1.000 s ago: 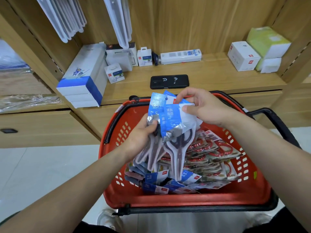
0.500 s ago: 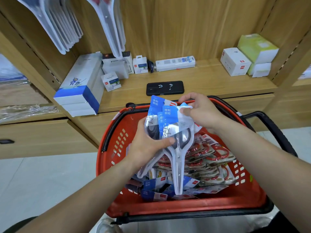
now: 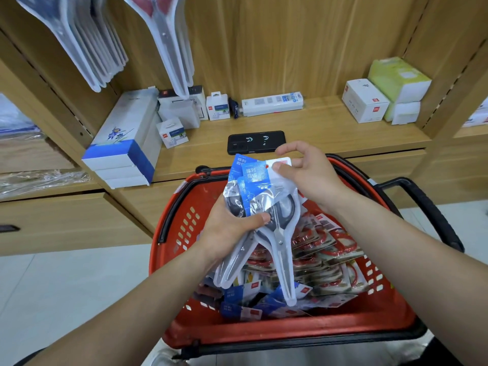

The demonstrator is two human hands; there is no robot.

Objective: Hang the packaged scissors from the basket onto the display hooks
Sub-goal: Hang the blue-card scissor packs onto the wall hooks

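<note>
Packaged scissors (image 3: 274, 220), bundled upright over the red basket (image 3: 290, 336), have risen slightly in the head view. The left hand (image 3: 232, 228) clamps the handles. The right hand (image 3: 311, 178) pinches the top card, forefinger now lifted, probably separating one pack for hanging.

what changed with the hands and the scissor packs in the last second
The left hand kept hold of the packs, and its thumb slid rightward onto the front pack. The right hand lifted its forefinger off the card tops, while its thumb still pinches the front pack's card. The bunch stayed over the basket, and none has been hung yet.
</note>
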